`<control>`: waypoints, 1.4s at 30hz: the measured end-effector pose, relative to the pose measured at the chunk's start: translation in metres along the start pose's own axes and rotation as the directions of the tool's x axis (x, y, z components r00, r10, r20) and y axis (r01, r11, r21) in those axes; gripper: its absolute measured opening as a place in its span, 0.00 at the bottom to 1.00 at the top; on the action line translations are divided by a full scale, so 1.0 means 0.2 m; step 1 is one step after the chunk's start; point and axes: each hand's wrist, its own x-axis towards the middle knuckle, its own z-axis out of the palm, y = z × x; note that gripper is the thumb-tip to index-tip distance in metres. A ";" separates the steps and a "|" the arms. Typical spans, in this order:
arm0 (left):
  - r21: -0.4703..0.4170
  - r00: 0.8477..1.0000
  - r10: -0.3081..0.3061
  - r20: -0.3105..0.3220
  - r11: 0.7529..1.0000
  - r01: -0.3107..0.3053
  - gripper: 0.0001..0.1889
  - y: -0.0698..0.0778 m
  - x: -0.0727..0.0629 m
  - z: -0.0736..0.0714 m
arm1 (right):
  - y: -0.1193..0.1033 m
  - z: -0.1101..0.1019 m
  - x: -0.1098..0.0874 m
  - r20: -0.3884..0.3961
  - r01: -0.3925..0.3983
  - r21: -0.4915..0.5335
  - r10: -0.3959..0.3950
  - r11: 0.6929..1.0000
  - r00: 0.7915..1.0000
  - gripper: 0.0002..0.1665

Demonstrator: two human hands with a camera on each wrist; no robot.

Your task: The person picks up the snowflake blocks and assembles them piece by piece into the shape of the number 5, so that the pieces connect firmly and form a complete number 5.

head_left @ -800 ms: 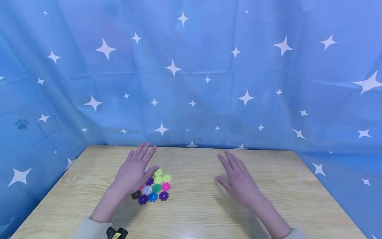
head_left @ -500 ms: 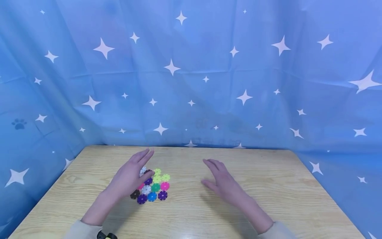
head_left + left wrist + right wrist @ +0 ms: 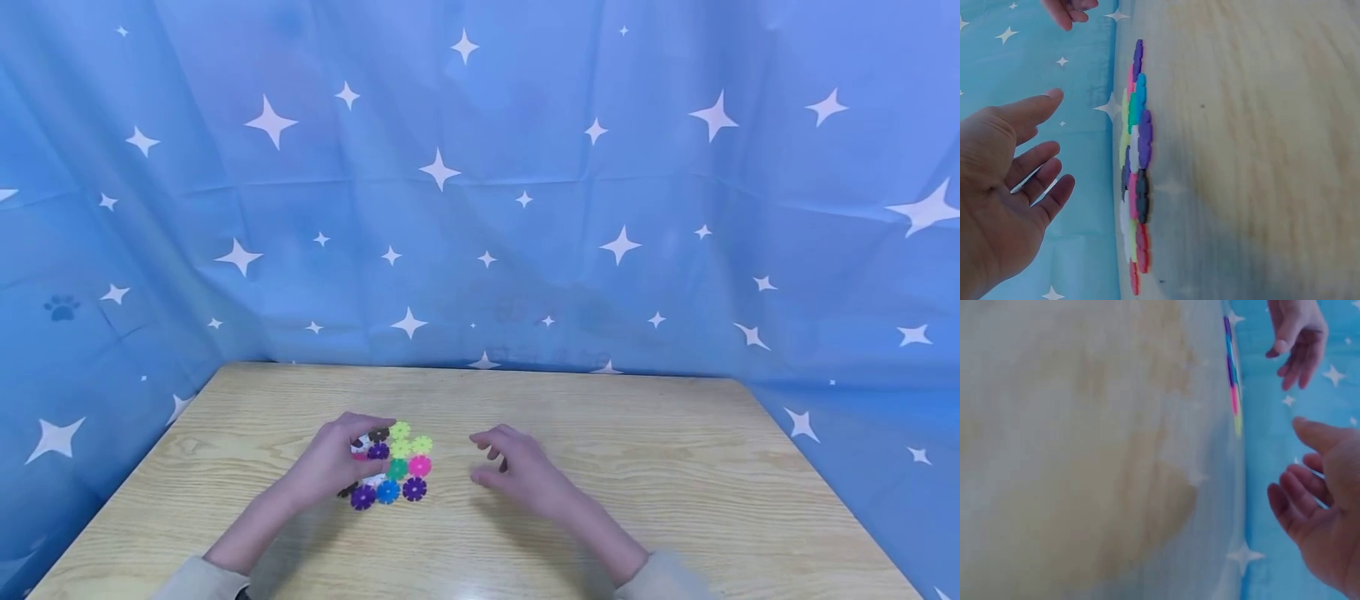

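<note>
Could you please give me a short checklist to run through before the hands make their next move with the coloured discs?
1. Left hand holding nothing: ok, fingers relaxed above the coloured discs.
2. Right hand holding nothing: ok, fingers loosely bent.
3. Discs lying flat on the table: ok, seen edge-on in the left wrist view.
4. Discs spread apart: not ok, they lie close together in one cluster.
5. Right hand over the discs: not ok, it hangs to their right, with a gap between.
6. Full disc count from the head view: cannot tell, the left hand hides some.

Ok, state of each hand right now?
Left hand: open, above the coloured discs, holding nothing.
Right hand: open, fingers loosely bent, above the table, holding nothing.
</note>
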 end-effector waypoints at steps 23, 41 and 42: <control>-0.200 0.962 -0.041 0.269 0.975 0.097 0.16 -0.11 -0.05 0.08 | -0.08 0.26 0.14 0.168 -0.066 0.092 0.049 0.994 0.985 0.14; -0.198 0.948 -0.027 0.316 0.976 0.094 0.12 -0.12 -0.02 0.05 | -0.09 0.31 0.21 0.165 -0.003 -0.082 0.016 0.997 0.986 0.17; -0.198 0.947 -0.029 0.319 0.975 0.097 0.11 -0.12 -0.02 0.05 | -0.09 0.30 0.21 0.173 -0.004 -0.088 0.019 0.996 0.985 0.17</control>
